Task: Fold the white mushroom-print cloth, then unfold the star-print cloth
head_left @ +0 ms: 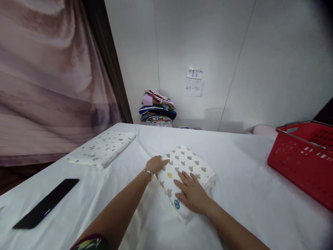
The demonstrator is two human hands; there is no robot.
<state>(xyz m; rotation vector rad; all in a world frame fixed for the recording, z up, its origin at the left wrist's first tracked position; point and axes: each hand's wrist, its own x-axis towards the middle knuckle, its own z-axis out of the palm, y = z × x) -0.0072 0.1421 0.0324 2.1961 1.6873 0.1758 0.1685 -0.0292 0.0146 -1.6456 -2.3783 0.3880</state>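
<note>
A white folded cloth point(183, 166) with grey, green, yellow and blue mushroom-like prints lies at an angle on the white-covered table point(241, 187). At its left edge, my left hand point(155, 164) grips the fabric with the thumb on top; the other fingers are partly hidden. My right hand point(193, 193) lies flat on the front part of the cloth, its fingers spread. The layered folds show at the cloth's right corner.
Another folded white printed cloth point(104, 148) lies at the left rear, with a black flat object point(47, 203) nearer me. A red basket point(299, 159) stands at the right. Behind the table are a stack of folded fabrics point(158, 108) and a wall; a pink curtain point(52, 80) hangs left.
</note>
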